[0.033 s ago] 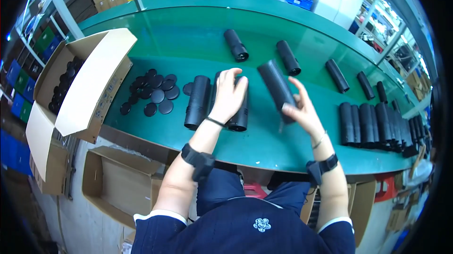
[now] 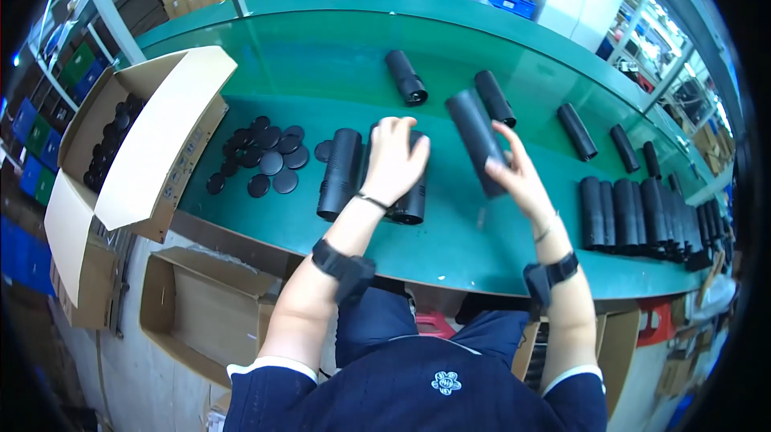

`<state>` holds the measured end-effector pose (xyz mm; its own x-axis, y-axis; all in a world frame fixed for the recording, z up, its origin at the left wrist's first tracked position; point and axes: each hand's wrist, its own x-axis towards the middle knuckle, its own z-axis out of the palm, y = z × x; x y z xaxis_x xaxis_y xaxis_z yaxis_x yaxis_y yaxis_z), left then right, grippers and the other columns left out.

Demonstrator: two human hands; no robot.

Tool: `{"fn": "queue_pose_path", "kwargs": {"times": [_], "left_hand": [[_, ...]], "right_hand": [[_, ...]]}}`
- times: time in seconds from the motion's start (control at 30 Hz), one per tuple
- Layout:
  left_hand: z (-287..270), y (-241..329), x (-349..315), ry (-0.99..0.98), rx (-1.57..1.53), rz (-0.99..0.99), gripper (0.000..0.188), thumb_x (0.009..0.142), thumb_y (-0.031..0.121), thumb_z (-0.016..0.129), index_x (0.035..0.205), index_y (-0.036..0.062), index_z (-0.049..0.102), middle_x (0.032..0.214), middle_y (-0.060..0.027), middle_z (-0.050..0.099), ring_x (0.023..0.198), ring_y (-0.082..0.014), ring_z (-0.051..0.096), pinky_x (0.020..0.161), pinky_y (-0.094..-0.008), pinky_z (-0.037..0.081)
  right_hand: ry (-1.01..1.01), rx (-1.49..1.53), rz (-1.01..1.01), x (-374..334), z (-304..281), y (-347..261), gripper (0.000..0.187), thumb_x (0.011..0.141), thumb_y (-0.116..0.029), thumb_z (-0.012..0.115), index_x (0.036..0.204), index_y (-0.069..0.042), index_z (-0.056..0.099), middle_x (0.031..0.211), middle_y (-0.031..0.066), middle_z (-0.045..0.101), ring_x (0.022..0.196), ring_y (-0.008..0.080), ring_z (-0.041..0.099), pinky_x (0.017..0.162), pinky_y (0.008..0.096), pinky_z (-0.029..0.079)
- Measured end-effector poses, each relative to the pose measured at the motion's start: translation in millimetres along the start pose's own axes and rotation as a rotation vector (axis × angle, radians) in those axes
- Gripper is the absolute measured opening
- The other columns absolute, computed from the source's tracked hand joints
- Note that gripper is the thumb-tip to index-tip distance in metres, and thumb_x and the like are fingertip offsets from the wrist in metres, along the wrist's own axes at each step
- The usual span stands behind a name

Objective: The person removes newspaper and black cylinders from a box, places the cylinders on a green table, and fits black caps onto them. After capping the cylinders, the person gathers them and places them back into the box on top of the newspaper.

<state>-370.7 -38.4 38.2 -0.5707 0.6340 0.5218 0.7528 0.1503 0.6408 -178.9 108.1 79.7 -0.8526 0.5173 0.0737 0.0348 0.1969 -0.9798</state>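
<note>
My right hand (image 2: 518, 175) is closed around the lower part of a ribbed black tube (image 2: 474, 139), which it holds tilted above the table. My left hand (image 2: 395, 159) lies over a row of similar tubes, its fingers curled around the far end of a black tube (image 2: 411, 201); the hand hides much of it. Just left of that hand, another black tube (image 2: 340, 175) lies on the table. Farther left is a loose pile of round black caps (image 2: 271, 162), with one cap beside the tubes.
Several black tubes (image 2: 405, 79) lie spread across the back of the green table (image 2: 321, 235). A tight row of tubes (image 2: 626, 211) stands at the right. An open carton (image 2: 165, 139) with black caps is at the left, and another carton (image 2: 201, 311) sits below the table edge.
My left hand has shifted slightly right over the tubes. The tube in my right hand has moved a little to the right, and the whole view has shifted slightly.
</note>
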Motion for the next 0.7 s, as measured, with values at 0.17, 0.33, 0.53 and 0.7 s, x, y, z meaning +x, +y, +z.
{"fn": "queue_pose_path", "kwargs": {"times": [0.17,0.33,0.53,0.7], "left_hand": [[29.9,12.7,9.5,-0.275,0.571,-0.036,0.062,0.075,0.039,0.071,0.120,0.0025,0.052,0.106,-0.0194,0.053,0.098,-0.0339,0.054,0.076,-0.0432,0.050],[29.3,10.3,-8.6,-0.301,0.490,0.036,0.058,0.065,0.012,0.069,0.120,0.0102,0.052,0.105,-0.0218,0.051,0.093,-0.0368,0.054,0.074,-0.0433,0.050],[7.3,20.5,-44.4,-0.497,0.325,0.034,0.077,0.066,0.014,0.069,0.136,0.0093,0.039,0.106,-0.0230,0.054,0.096,-0.0369,0.054,0.080,-0.0436,0.049],[11.1,25.7,-34.0,-0.595,0.334,0.009,0.082,0.072,0.031,0.073,0.137,0.0012,0.034,0.095,-0.0181,0.060,0.083,-0.0319,0.063,0.067,-0.0407,0.053]], "right_hand": [[-0.115,0.191,0.086,123.2,18.8,-7.2,0.073,0.086,-0.015,0.061,0.149,-0.019,0.024,0.109,0.0092,0.057,0.091,0.0137,0.055,0.072,0.0255,0.047],[-0.160,-0.261,0.045,228.5,88.0,-13.6,0.071,0.080,-0.019,0.069,0.138,-0.021,0.028,0.100,0.0109,0.056,0.083,0.0184,0.055,0.071,0.0334,0.046],[-0.218,-0.721,-0.200,306.1,171.8,21.3,0.053,0.077,-0.035,0.072,0.119,-0.013,0.050,0.114,0.0187,0.061,0.107,0.0338,0.059,0.089,0.0389,0.048],[-0.383,-0.927,-0.192,326.0,177.4,58.3,0.073,0.084,-0.042,0.064,0.141,-0.008,0.034,0.130,0.0241,0.050,0.122,0.0365,0.048,0.103,0.0384,0.038]]}}
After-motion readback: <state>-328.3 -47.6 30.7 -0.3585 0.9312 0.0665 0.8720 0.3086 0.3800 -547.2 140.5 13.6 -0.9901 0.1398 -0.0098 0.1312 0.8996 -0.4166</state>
